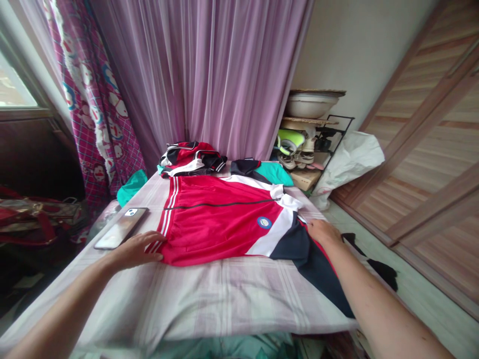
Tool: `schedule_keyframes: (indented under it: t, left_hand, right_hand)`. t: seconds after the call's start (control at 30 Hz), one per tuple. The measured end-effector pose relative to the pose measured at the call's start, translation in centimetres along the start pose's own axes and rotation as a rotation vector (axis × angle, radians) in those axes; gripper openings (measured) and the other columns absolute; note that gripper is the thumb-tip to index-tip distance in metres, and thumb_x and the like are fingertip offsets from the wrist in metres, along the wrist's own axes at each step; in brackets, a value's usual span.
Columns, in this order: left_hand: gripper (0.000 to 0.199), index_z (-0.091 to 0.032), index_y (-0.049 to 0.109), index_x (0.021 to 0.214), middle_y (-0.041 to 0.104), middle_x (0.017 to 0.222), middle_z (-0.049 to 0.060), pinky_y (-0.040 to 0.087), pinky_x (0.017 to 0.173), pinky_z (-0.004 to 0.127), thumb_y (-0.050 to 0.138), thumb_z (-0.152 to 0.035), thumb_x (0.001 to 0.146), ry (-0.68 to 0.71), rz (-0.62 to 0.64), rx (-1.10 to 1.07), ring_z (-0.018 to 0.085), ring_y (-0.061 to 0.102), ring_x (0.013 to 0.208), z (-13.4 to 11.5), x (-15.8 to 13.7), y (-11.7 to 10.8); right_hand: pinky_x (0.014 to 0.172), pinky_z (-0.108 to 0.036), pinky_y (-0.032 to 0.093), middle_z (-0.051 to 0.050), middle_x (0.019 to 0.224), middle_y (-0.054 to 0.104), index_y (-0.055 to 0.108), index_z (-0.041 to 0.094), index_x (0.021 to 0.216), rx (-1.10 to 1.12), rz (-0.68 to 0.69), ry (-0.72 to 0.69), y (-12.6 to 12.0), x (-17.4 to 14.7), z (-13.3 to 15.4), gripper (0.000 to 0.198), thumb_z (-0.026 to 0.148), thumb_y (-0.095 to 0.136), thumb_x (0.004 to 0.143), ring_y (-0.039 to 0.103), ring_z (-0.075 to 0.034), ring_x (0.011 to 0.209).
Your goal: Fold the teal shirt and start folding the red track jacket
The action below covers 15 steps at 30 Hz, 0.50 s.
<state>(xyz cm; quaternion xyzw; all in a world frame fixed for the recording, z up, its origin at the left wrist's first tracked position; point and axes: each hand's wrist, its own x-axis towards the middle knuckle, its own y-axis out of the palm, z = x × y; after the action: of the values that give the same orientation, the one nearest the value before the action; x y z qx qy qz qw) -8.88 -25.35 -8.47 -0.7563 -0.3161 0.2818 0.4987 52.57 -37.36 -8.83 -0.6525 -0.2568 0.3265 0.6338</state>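
Observation:
A red, white and navy zip-up tracksuit jacket [220, 219] lies spread on the cloth-covered table, its striped hem to the left and its white collar to the right. A round blue-and-white badge [264, 223] shows on its chest. At the near corner of the hem, my left hand [142, 248] has its fingers over the fabric and its thumb below, pinching it. My right hand [322, 232] is closed on the shoulder edge beside the collar; its fingertips are partly hidden. One navy sleeve [318, 271] runs toward the near right edge, partly behind my right forearm.
A phone [121, 229] lies left of the jacket. Crumpled red-and-black clothes [190, 158] and a folded navy-and-teal garment [262, 171] sit at the back, before a purple curtain [209, 75]. A rack with shoes [299, 157] and a basin [313, 104] stands behind right, near wooden wardrobe doors [422, 134].

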Motion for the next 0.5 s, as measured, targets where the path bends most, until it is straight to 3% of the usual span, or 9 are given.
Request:
schedule_keyframes:
  t: [0.13,0.23,0.4,0.5]
  left_hand:
    - [0.059,-0.029,0.066,0.130,0.065,0.137,0.011,0.047,0.108,0.040,0.063,-0.058,0.079,0.024,0.010,0.007,0.030,0.062,0.124,0.0,-0.4,0.0]
    - [0.063,-0.035,0.066,0.130,0.067,0.135,0.009,0.049,0.106,0.039,0.073,-0.052,0.070,0.090,-0.025,0.019,0.031,0.062,0.123,0.7,-0.6,0.4]
    - [0.057,-0.035,0.067,0.129,0.068,0.132,0.011,0.054,0.100,0.039,0.069,-0.048,0.073,0.160,-0.056,0.005,0.031,0.065,0.118,1.2,-0.3,0.4]
    - [0.056,-0.038,0.069,0.127,0.070,0.129,0.011,0.059,0.087,0.036,0.070,-0.047,0.072,0.189,-0.024,-0.003,0.028,0.069,0.106,1.2,-0.1,0.2]
  right_hand:
    - [0.094,-0.050,0.052,-0.017,0.131,0.067,0.074,0.023,0.117,-0.003,-0.024,-0.014,0.0,-0.4,0.5,0.045,0.041,0.039,0.095,0.064,-0.036,0.119]
    - [0.087,-0.048,0.054,-0.017,0.123,0.071,0.078,0.026,0.106,-0.001,-0.054,-0.054,-0.1,0.0,-0.4,0.047,0.052,0.042,0.093,0.068,-0.036,0.110]
    - [0.069,-0.041,0.054,-0.012,0.090,0.077,0.078,0.027,0.074,0.048,-0.047,-0.214,-0.1,0.9,-1.5,0.050,0.063,0.047,0.089,0.072,-0.031,0.085]
    - [0.064,-0.037,0.052,-0.007,0.065,0.071,0.071,0.027,0.057,0.128,-0.056,-0.349,-0.2,1.2,-1.6,0.045,0.061,0.058,0.084,0.069,-0.026,0.068]
